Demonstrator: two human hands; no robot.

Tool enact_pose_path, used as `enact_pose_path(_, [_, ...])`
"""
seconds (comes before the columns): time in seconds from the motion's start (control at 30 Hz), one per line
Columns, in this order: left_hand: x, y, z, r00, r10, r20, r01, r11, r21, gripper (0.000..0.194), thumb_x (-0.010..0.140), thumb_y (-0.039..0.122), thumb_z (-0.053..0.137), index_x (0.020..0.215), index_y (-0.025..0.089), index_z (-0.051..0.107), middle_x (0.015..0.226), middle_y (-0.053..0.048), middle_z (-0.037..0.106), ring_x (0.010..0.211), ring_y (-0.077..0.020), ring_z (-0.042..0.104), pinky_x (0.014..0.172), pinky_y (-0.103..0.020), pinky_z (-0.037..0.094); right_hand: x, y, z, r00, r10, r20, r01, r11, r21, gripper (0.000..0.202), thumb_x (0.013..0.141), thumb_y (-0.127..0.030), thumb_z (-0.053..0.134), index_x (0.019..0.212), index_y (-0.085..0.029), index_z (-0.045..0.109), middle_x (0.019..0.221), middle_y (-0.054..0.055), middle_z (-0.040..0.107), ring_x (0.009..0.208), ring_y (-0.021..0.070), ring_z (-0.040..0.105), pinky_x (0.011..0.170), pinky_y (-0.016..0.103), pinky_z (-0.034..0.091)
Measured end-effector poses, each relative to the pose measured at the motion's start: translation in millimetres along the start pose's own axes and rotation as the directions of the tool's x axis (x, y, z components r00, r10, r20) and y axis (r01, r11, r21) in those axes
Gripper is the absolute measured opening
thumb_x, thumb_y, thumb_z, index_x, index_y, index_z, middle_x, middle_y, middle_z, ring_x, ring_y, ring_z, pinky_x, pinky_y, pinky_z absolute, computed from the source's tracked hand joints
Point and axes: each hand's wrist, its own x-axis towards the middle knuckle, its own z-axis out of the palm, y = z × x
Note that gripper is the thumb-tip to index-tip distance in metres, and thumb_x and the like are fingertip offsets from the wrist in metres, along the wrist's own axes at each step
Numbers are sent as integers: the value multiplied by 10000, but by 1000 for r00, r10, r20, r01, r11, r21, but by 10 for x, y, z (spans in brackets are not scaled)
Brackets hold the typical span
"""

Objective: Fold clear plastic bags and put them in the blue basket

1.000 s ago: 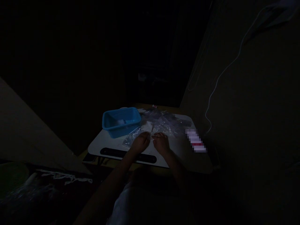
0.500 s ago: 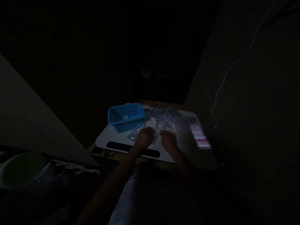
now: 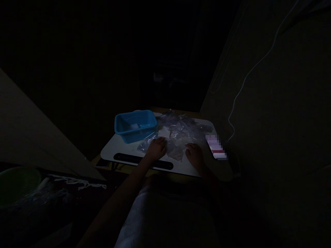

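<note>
In the dim head view my left hand rests on clear plastic at the middle of the white table; its fingers touch the near side of a small white piece. What those fingers grip, if anything, is too dark to make out. My right hand is at the right edge of a clear plastic bag, with its fingers curled and their tips near the plastic. A heap of crumpled clear plastic spreads behind both hands. A blue basin with something pale inside stands to their left.
A lit phone lies at the table's right side. A dark slot runs along the near edge. A white cable hangs at the right wall. A green basket is at the lower left.
My right hand has moved right, away from my left hand, uncovering more of the clear bag between them. The whole view has shifted slightly.
</note>
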Motion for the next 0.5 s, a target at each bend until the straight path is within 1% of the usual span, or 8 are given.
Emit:
enact_pose_path(0.07, [-9,16,-17,999,36,15,-36,999,-9,381,821,278,438,1180,179,517,1308,-114,453,1224,-253,379,982,-457,295,11,-29,-10,998,-50,48,51,999,-14,297,782,-169,468,1034,-175,626,1056,84,616,987,210,508,867,355,396])
enact_pose_path(0.13, [-16,25,-29,996,78,30,-77,997,-25,365,829,322,442,1161,203,535,1328,-103,432,1240,-259,354,992,-483,260,19,-54,-21,995,-69,77,72,997,-27,267,792,-186,475,996,-215,644,1075,69,602,1005,209,492,858,353,389])
enact_pose_path(0.2, [-19,27,-33,994,99,43,-97,994,-44,362,833,383,438,1121,205,566,1311,-104,452,1237,-262,359,995,-493,246,21,-66,-30,995,-67,78,69,997,-29,232,798,-186,478,924,-232,667,1060,59,604,1003,202,488,845,343,387])
enact_pose_path(0.33, [-22,22,-22,995,91,44,-87,993,-83,435,794,489,471,1098,198,580,1230,-120,528,1176,-267,434,995,-510,234,15,-70,-42,993,-102,57,105,994,-37,203,804,-180,474,817,-202,675,972,57,625,933,190,505,810,320,390])
enact_pose_path(0.4, [-24,20,-17,996,83,37,-79,993,-88,434,776,484,497,1094,200,579,1215,-121,539,1153,-262,455,999,-504,230,11,-76,-50,993,-114,42,116,992,-52,210,805,-166,460,785,-184,668,926,65,629,898,189,509,797,316,390])
enact_pose_path(0.5, [-28,21,-19,996,80,24,-78,994,-74,400,752,408,535,1091,200,575,1208,-113,543,1141,-256,462,997,-478,244,-1,-86,-61,995,-97,0,97,994,-57,208,794,-150,450,761,-172,654,882,73,626,873,193,507,790,320,390])
